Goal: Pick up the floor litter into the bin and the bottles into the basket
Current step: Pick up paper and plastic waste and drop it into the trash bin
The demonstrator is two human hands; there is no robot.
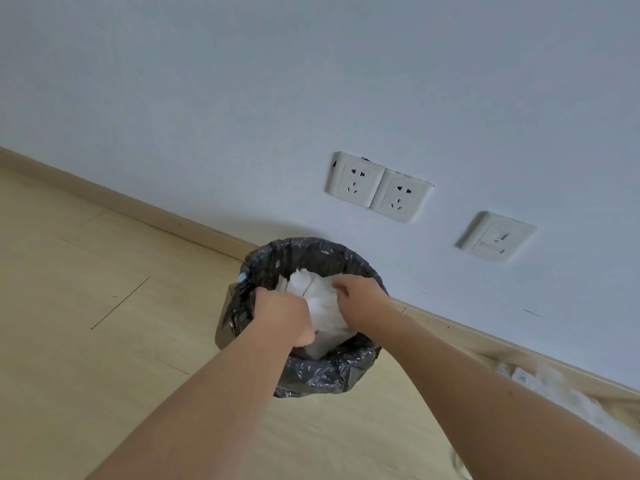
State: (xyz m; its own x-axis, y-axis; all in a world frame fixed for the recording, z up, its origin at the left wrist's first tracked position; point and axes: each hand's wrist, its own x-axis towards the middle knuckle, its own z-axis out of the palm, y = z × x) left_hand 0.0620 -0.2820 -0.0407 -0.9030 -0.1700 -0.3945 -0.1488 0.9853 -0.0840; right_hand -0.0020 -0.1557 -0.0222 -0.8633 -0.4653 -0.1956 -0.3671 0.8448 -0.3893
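A round bin lined with a black plastic bag stands on the wooden floor against the wall. Over its mouth sits a bundle of crumpled white paper. My left hand is closed on the left side of the paper, above the bin's opening. My right hand grips the paper's right side with its fingers curled in. Both forearms reach in from the bottom of the view. No bottles and no basket are in sight.
A white wall rises just behind the bin, with a double power socket and a data socket. A wooden skirting board runs along the floor. A blurred white crumpled thing lies by the skirting at the right.
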